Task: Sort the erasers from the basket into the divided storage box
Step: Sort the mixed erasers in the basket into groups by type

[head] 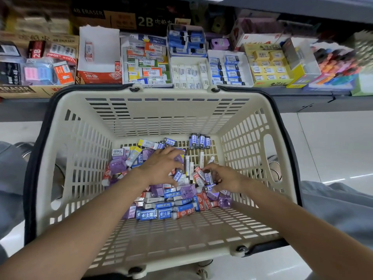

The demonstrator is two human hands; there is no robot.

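Note:
A cream plastic basket (129, 110) with black handles fills the middle of the view. Its bottom holds a loose pile of erasers (171, 201) in blue, purple, red and yellow sleeves. Both my hands are down in the pile. My left hand (161, 168) curls over the middle of the heap, fingers and thumb closing round a blue-sleeved eraser (177, 175). My right hand (226, 179) is just to its right, with index finger and thumb pinching small erasers (207, 177). The divided storage box (207, 57) of white compartments stands on the shelf behind the basket.
Along the shelf are other display boxes: a red 2B carton (99, 76) almost empty at left, a yellow box (270, 82) at right, and coloured stock (333, 63) at far right. White floor (333, 148) lies on both sides, and my trouser legs (343, 207) flank the basket.

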